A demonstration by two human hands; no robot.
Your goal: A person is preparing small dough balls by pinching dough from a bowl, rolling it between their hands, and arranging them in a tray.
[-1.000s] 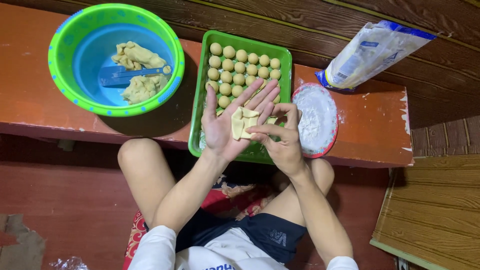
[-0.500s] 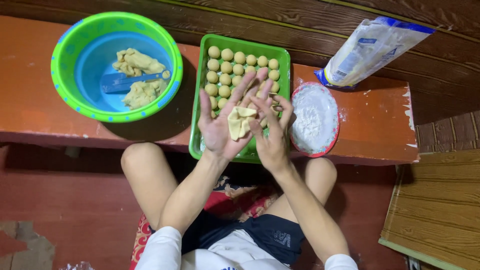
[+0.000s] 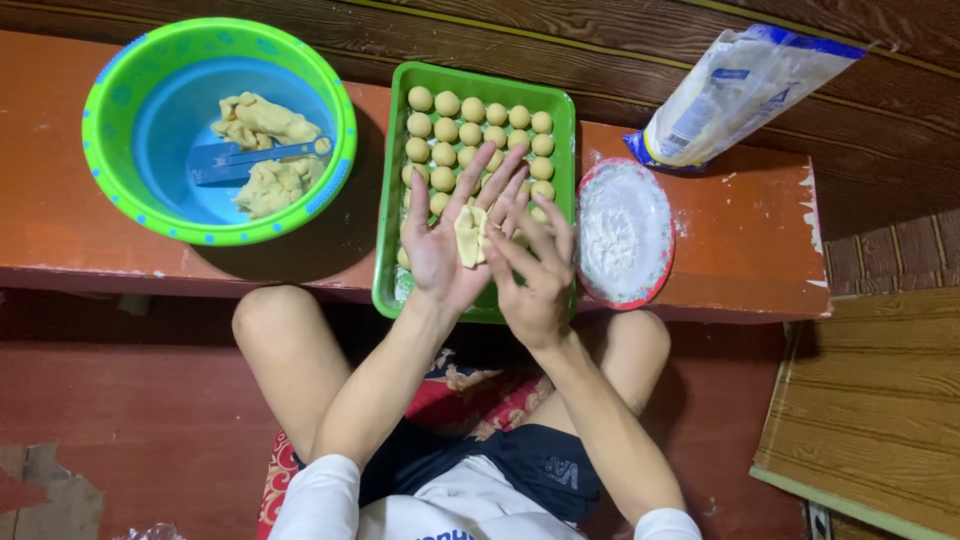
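pale yellow dough balls [image 3: 470, 132], green tray [image 3: 386, 215], blue-lined green bowl [image 3: 115, 195].

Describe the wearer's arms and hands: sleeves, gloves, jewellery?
Both hands, the left hand and the right hand, are bare: no gloves, and no rings, watch or bands show. Forearms are uncovered up to short white sleeves at the bottom edge of the picture. Fingers are long and slim. No markings can be made out on the arms.
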